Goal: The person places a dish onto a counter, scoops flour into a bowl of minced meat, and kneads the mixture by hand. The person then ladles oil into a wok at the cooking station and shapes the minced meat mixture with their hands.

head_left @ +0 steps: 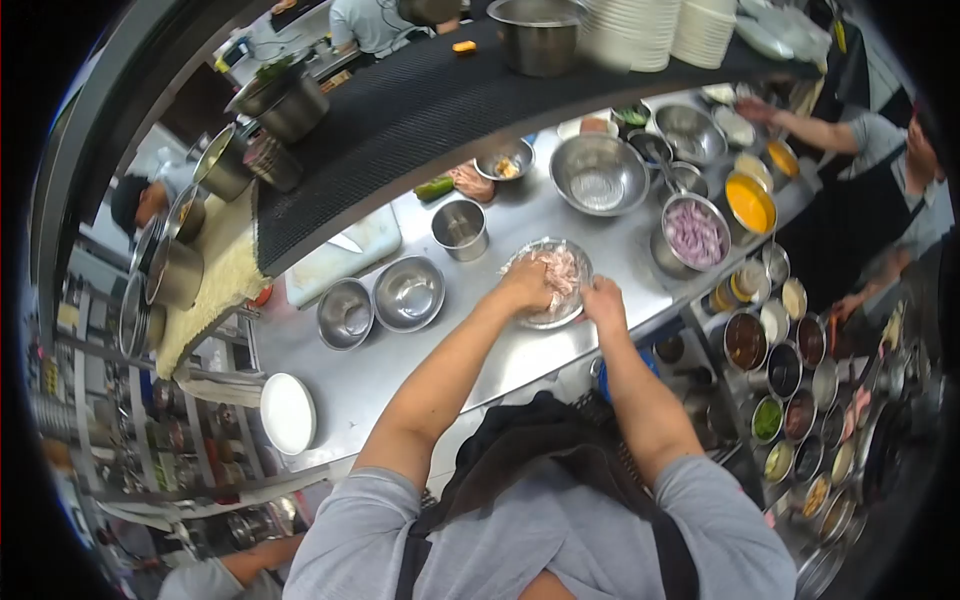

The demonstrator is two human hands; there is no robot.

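A metal bowl of pale pink raw meat strips sits on the steel counter in front of me. My left hand reaches into it from the left, its fingers curled into the strips and their tips partly hidden. At the bowl's right rim, my right hand is closed, gripping the edge. Behind the bowl stands a large metal mixing bowl with little in it. A deep metal pot is just to the left, near two more metal bowls.
Sliced purple onions fill a pot at the right, beside an orange liquid. A cutting board with a knife lies left. A white plate rests at the front left corner. A dark shelf overhangs the back. A co-worker reaches in from the right.
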